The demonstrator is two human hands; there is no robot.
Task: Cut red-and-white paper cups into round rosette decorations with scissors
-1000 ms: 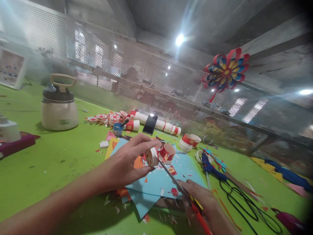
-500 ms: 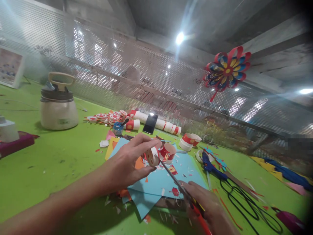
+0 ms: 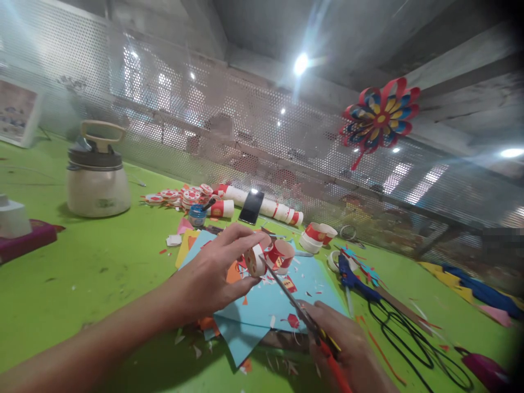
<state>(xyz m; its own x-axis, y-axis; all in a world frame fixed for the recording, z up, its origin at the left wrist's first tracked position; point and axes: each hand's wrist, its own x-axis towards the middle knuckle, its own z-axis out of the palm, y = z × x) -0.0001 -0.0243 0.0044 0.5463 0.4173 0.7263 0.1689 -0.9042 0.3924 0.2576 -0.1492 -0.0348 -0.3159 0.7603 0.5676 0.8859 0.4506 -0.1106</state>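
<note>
Red-and-white roll [image 3: 257, 260] is being pinched by the left hand [image 3: 215, 266] above blue paper [image 3: 254, 312]; the right hand [image 3: 341, 332] is gripping scissors [image 3: 291, 299], tip seemingly touching it. Steady, light pressure should prevent crushing.

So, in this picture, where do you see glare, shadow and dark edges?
Head view: a ceiling lamp flares into streaks, and the phone shows a bright spot at its top; head view: shadow darkens the green table beneath the left hand and forearm; head view: the top right corner falls to black.
</note>
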